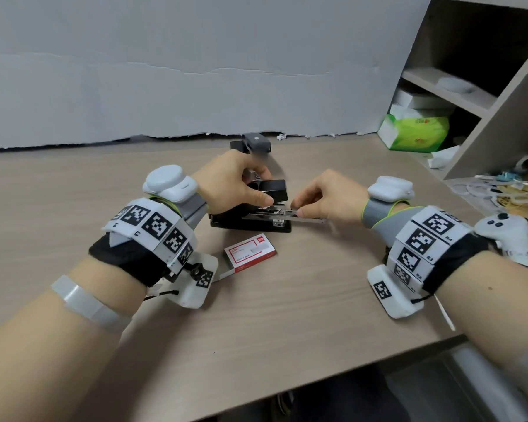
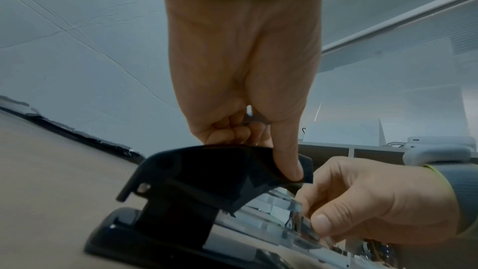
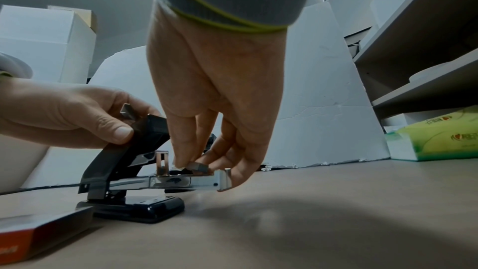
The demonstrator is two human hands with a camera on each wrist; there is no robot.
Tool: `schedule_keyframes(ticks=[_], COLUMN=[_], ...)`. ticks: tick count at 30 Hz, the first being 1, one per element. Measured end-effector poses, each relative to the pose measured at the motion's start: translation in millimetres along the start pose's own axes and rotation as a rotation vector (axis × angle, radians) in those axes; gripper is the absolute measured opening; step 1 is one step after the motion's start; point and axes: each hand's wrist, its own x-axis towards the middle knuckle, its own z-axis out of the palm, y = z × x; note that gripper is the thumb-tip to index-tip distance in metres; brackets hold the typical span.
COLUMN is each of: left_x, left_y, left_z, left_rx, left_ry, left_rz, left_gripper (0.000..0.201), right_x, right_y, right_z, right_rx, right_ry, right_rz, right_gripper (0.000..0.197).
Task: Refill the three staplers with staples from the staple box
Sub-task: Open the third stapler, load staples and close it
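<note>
The left hand [image 1: 238, 181] grips the raised lid of the black stapler [image 1: 250, 220], mid-worktop [image 1: 74, 190]. The right hand [image 1: 323, 197] pinches a staple strip [image 3: 198, 166] over the open magazine [image 3: 181, 179]. Seat the strip flat and straight in the channel; keep the lid held up. The staple box [image 1: 250, 252] lies just near of the stapler; its contents cannot be seen.

A black stapler [image 1: 250, 219] sat open, lid raised, metal staple rail [image 1: 290, 215] sticking out rightward; the red-and-white staple box [image 1: 250, 252] lay just in front; another stapler [image 1: 252, 143] stood behind
</note>
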Motion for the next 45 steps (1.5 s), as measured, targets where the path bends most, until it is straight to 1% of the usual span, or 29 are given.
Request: schedule_keyframes(ticks=[3,9,19,37,45], left_x=[0,0,1,3,2], left_y=[-1,-2,-1,-4,-4], left_z=[1,2,1,1,0], left_rx=[-0.012,-0.019,-0.005,-0.037,-0.045], left_ry=[0.003,0.006,-0.001,-0.013,-0.017], left_rz=[-0.001,-0.005,0.009,0.014,0.014], left_gripper=[0.040,0.039,0.036,0.035,0.035], right_x=[-3,-5,-5,-4,-14], right_y=[-1,-1,1,-2,0], right_z=[4,6,9,9,2], right_rx=[-0.005,0.056,-0.029,-0.050,-0.008], right_ry=[-0.002,0.049,0.044,0.002,-0.024], right_rz=[0.018,0.037,0.058,0.090,0.069], right_gripper=[0.014,0.012,0.011,0.011,0.031])
